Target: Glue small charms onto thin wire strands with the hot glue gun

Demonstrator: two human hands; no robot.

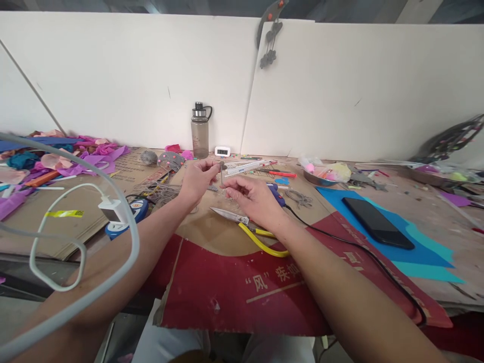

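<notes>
My left hand (198, 179) is raised over the cardboard work mat (264, 282), its fingertips pinched on a small grey stick-like piece (221, 170) that hangs upright. My right hand (253, 197) rests on the mat just to the right, fingers curled toward the lower end of that piece; whether it touches it I cannot tell. Yellow-handled scissors (242, 222) lie on the mat directly under my right hand. A blue glue gun (278, 197) with a black cord lies behind my right wrist.
A water bottle (199, 130) and a small timer (222, 150) stand at the white back wall. Purple and pink paper scraps (56, 161) pile at the left. A black phone (377, 223) lies on blue sheets at the right. White charger cables (75, 237) loop at the near left.
</notes>
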